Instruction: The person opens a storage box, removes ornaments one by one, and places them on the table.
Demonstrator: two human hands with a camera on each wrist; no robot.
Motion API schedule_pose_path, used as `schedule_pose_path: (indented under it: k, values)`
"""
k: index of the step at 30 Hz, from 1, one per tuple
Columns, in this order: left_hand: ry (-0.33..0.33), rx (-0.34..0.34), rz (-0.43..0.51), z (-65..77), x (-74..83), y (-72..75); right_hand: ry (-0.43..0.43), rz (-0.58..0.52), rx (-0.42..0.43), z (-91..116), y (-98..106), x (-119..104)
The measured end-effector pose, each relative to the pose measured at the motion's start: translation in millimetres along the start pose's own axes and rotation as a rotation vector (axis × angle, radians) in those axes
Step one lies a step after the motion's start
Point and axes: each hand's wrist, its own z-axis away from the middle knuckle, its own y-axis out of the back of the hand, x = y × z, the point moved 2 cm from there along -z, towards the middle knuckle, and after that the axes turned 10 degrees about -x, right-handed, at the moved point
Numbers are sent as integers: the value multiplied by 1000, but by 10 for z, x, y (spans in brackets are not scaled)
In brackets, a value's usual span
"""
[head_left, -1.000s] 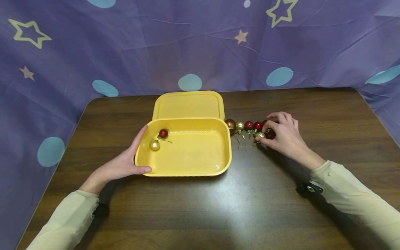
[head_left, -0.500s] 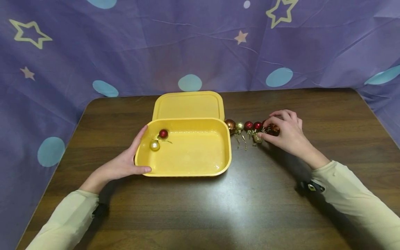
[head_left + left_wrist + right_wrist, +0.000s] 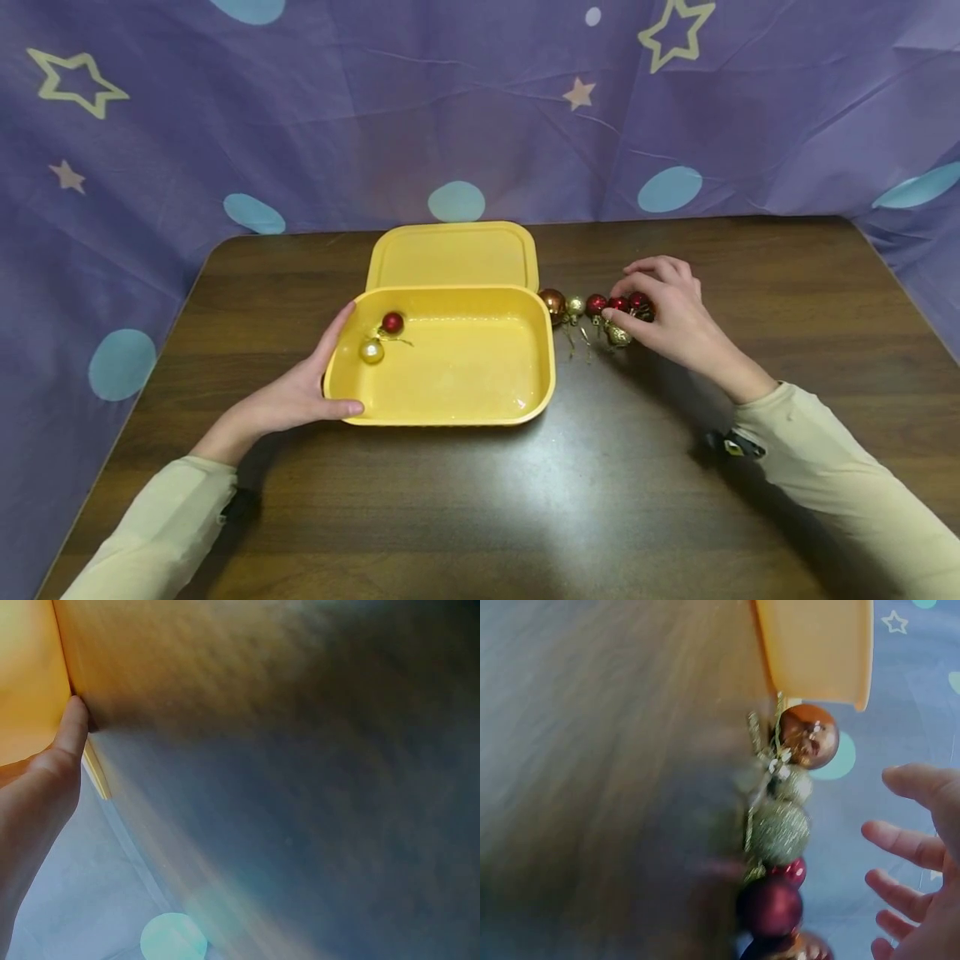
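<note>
A yellow plastic box (image 3: 450,371) sits on the table, holding a small red bauble (image 3: 392,322) and a shiny gold bauble (image 3: 371,351) at its left end. My left hand (image 3: 300,387) grips that end, thumb over the front rim and fingers along the outer wall. To the box's right, my right hand (image 3: 671,321) hovers at a row of Christmas baubles, thumb and fingers spread apart. Close under it are a glittery gold bauble (image 3: 780,832), a dark red bauble (image 3: 770,907) and a copper bauble (image 3: 810,952), partly cut off.
Behind the box lies its yellow lid (image 3: 453,254). A larger copper bauble (image 3: 552,305) is near the box's right wall, followed by a small gold bauble (image 3: 575,306) and a red bauble (image 3: 596,305). Beyond the wooden table (image 3: 480,508) hangs a purple curtain (image 3: 465,108).
My right hand has shifted left over the baubles, its thumb now away from the glittery gold one. The left hand and the box have stayed in place.
</note>
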Motion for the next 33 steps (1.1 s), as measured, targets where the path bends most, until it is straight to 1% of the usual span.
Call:
schedule_pose_path:
  k: [5, 11, 19, 24, 29, 31, 33]
  values:
    - [0, 1, -1, 5, 0, -3, 112, -32, -21, -105, -50, -141]
    - [-2, 0, 13, 3, -4, -6, 169, -76, -69, -227, -143, -337]
    - [-16, 3, 12, 1, -15, 2, 284, -86, -80, -406, -328, -586]
    - [-17, 8, 15, -5, -17, 0, 323, -85, -107, -499, -467, -765]
    - [-4, 1, 13, 4, -2, -10, 360, -68, -148, -586, -598, -943]
    - [1, 1, 10, 7, 2, -10, 362, -58, -165, -621, -645, -1011]
    - [2, 5, 4, 7, 3, -6, 345, -37, -194, -658, -694, -1089]
